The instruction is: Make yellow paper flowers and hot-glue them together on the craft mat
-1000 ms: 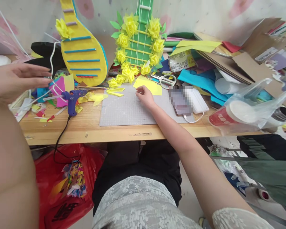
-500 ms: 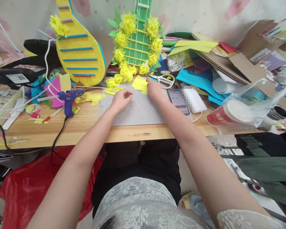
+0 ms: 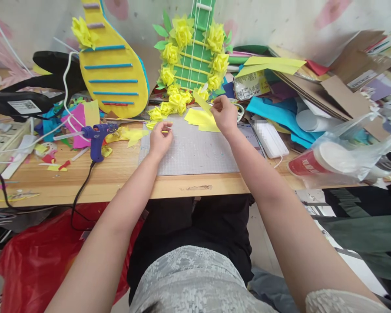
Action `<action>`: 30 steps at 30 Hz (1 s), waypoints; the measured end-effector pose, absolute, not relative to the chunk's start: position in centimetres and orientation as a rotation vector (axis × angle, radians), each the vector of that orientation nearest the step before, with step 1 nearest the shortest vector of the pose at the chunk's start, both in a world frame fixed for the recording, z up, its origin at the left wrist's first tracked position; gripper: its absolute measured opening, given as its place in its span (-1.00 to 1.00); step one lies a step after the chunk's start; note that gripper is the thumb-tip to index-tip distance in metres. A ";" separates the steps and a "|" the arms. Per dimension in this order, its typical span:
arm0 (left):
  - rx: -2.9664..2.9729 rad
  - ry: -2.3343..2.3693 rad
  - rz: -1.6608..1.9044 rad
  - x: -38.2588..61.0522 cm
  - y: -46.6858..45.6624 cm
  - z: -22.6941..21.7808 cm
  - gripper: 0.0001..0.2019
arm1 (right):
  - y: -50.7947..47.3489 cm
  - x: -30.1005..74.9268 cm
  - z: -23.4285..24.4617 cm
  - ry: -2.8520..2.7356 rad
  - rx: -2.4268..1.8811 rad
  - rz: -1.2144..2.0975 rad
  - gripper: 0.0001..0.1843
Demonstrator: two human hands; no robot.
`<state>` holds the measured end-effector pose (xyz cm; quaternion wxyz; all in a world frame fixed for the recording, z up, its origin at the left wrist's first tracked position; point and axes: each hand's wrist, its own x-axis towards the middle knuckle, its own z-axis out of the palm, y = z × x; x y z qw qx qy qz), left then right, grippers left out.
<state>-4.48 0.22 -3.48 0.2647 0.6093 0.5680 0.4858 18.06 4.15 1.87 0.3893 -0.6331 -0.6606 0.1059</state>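
My right hand [image 3: 225,115] pinches a yellow paper strip [image 3: 202,101] and lifts it above the loose yellow paper pieces [image 3: 200,119] on the grey cutting mat [image 3: 195,150]. My left hand [image 3: 160,137] rests on the mat's left part with its fingers curled on a small yellow paper piece [image 3: 164,130]. Just behind the hands lie several yellow paper flowers [image 3: 169,106] at the foot of a green paper guitar [image 3: 195,56].
A purple glue gun [image 3: 97,134] with its black cord lies left of the mat. A yellow paper instrument [image 3: 112,71] leans at the back left. A phone [image 3: 252,137] and a white box [image 3: 270,139] sit to the right, beside a bagged red cup [image 3: 316,163] and piled cardboard.
My left hand came from the far left onto the mat and closed on a yellow scrap. My right hand moved back and raised a yellow strip off the pile.
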 end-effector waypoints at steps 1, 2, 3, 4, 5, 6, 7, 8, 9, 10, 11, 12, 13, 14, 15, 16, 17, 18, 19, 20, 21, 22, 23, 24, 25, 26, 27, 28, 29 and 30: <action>1.695 1.546 1.333 -4.6 0.0 -3.1 -0.68 | 3.4 17.8 2.0 -1.766 -1.541 0.258 -0.76; 1.768 1.558 1.338 -4.8 -0.3 -2.6 -0.59 | 2.6 17.6 1.9 -1.868 -1.464 0.271 -0.74; 1.878 1.554 1.305 -5.0 -0.7 -2.0 -0.49 | 1.8 17.3 1.8 -1.969 -1.416 0.322 -0.73; 1.987 1.547 1.254 -5.1 -1.0 -1.5 -0.41 | 1.1 17.1 1.5 -2.065 -1.375 0.405 -0.71; 2.096 1.520 1.162 -5.2 -1.4 -1.0 -0.36 | 0.4 16.9 1.0 -2.142 -1.330 0.511 -0.69; 2.179 1.491 1.068 -5.2 -1.8 -0.6 -0.31 | -0.1 16.8 0.5 -2.179 -1.283 0.615 -0.65; 2.241 1.451 0.986 -5.2 -2.0 -0.3 -0.28 | -0.4 16.8 0.0 -2.187 -1.248 0.700 -0.63; 2.280 1.411 0.910 -5.1 -2.2 -0.2 -0.27 | -0.7 16.8 -0.5 -2.162 -1.225 0.761 -0.62; 2.294 1.383 0.848 -5.0 -2.3 -0.1 -0.28 | -0.8 16.8 -1.0 -2.116 -1.208 0.810 -0.61; 2.289 1.372 0.801 -4.9 -2.3 -0.1 -0.31 | -0.8 16.9 -1.4 -2.065 -1.196 0.851 -0.61; 2.269 1.384 0.764 -4.8 -2.3 -0.2 -0.36 | -0.8 17.0 -1.6 -2.014 -1.188 0.886 -0.60; 2.241 1.414 0.738 -4.7 -2.2 -0.4 -0.41 | -0.8 17.1 -1.8 -1.974 -1.182 0.918 -0.60; 2.209 1.456 0.720 -4.7 -2.0 -0.5 -0.47 | -0.8 17.2 -1.9 -1.945 -1.179 0.943 -0.60; 2.178 1.502 0.714 -4.6 -1.8 -0.6 -0.51 | -0.8 17.3 -2.0 -1.923 -1.180 0.960 -0.60; 2.152 1.542 0.713 -4.6 -1.7 -0.8 -0.54 | -0.8 17.3 -2.0 -1.901 -1.183 0.967 -0.59; 2.130 1.572 0.715 -4.6 -1.6 -0.9 -0.56 | -0.8 17.3 -2.0 -1.875 -1.188 0.969 -0.58; 2.114 1.594 0.716 -4.5 -1.5 -1.0 -0.56 | -0.8 17.3 -2.1 -1.845 -1.196 0.968 -0.57; 2.102 1.609 0.718 -4.5 -1.4 -1.1 -0.56 | -0.7 17.2 -2.2 -1.813 -1.210 0.964 -0.56; 2.092 1.620 0.720 -4.5 -1.4 -1.2 -0.56 | -0.6 17.1 -2.3 -1.782 -1.235 0.952 -0.54; 2.082 1.629 0.723 -4.4 -1.4 -1.2 -0.56 | -0.6 17.0 -2.4 -1.758 -1.272 0.935 -0.53; 2.070 1.640 0.729 -4.4 -1.5 -1.3 -0.55 | -0.5 16.9 -2.6 -1.742 -1.314 0.908 -0.51; 2.054 1.656 0.741 -4.3 -1.5 -1.3 -0.56 | -0.4 16.7 -2.7 -1.734 -1.354 0.874 -0.49; 2.034 1.676 0.756 -4.2 -1.5 -1.4 -0.56 | -0.3 16.5 -2.9 -1.733 -1.389 0.835 -0.48; 2.013 1.699 0.772 -4.0 -1.5 -1.5 -0.57 | -0.2 16.2 -3.0 -1.736 -1.414 0.797 -0.47; 1.993 1.723 0.785 -3.9 -1.6 -1.6 -0.58 | -0.1 16.0 -3.0 -1.745 -1.431 0.759 -0.46; 1.977 1.750 0.797 -3.8 -1.5 -1.6 -0.60 | 0.0 15.8 -3.1 -1.759 -1.445 0.723 -0.45; 1.965 1.776 0.803 -3.7 -1.5 -1.7 -0.60 | 0.0 15.5 -3.1 -1.779 -1.461 0.689 -0.44; 1.957 1.799 0.805 -3.7 -1.5 -1.8 -0.61 | 0.0 15.3 -3.1 -1.805 -1.479 0.658 -0.43; 1.953 1.816 0.805 -3.7 -1.4 -1.8 -0.60 | -0.1 15.1 -3.1 -1.834 -1.496 0.628 -0.42; 1.950 1.830 0.806 -3.7 -1.4 -1.9 -0.59 | -0.1 15.0 -3.1 -1.862 -1.508 0.598 -0.42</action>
